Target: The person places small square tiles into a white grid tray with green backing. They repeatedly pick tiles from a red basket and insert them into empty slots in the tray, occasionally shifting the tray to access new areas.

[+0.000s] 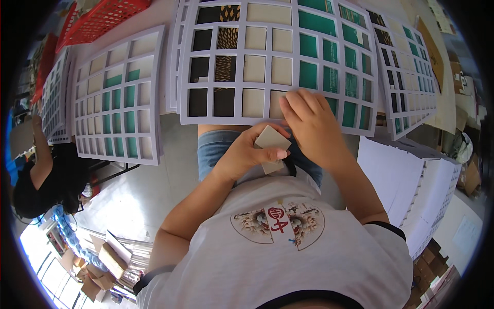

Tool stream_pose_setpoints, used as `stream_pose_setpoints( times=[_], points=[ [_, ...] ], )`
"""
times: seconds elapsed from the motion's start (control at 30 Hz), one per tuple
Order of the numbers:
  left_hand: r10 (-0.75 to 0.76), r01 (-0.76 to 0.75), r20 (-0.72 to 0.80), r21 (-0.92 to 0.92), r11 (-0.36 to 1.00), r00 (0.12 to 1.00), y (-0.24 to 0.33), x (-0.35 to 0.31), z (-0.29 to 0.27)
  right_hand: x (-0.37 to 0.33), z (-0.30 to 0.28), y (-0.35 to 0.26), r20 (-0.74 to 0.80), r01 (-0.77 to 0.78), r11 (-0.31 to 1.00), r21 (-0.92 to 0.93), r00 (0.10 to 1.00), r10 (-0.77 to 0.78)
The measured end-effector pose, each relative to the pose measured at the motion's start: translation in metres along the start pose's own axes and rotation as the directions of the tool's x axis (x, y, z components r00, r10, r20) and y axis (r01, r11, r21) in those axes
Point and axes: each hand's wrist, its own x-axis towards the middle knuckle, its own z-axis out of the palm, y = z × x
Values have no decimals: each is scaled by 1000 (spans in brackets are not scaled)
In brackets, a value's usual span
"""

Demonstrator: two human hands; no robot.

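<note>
My left hand [247, 153] is closed around a small stack of beige rectangular tiles [273, 139], its thumb across the top one. It is held in front of the white grid tray's near edge. Loosely curled, my right hand [312, 121] reaches over the tray's front row. Its fingertips are at a compartment with a beige tile [276, 103], and they hide part of that compartment. Whatever they may pinch is hidden. The grid tray [239, 120] carries black, black-and-gold, beige and green tiles in its compartments.
Another grid tray [157, 98] with beige and green tiles lies to the left, and one [409, 110] to the right. A red perforated basket [105, 23] stands at the back left. A person in black [51, 175] sits at far left. White trays are stacked [424, 190] at lower right.
</note>
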Motion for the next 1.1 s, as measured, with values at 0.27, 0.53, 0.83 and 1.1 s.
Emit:
stream_pose_setpoints(
  times=[0.27,0.53,0.83,1.1],
  points=[
    [-16,3,116,111,994,993,1,0,6,-15,-15,-5,57,-81,760,645,997,58],
    [-132,124,95,87,989,987,6,4,19,-18,-15,35,70,-357,347,868,778,625],
    [-188,195,143,-36,980,972,4,11,19,-21,3,46,66,-416,420,806,769,635],
    [-183,211,220,-111,971,958,0,14,14,-29,-12,46,-49,-230,912,341,964,261]
  ],
)
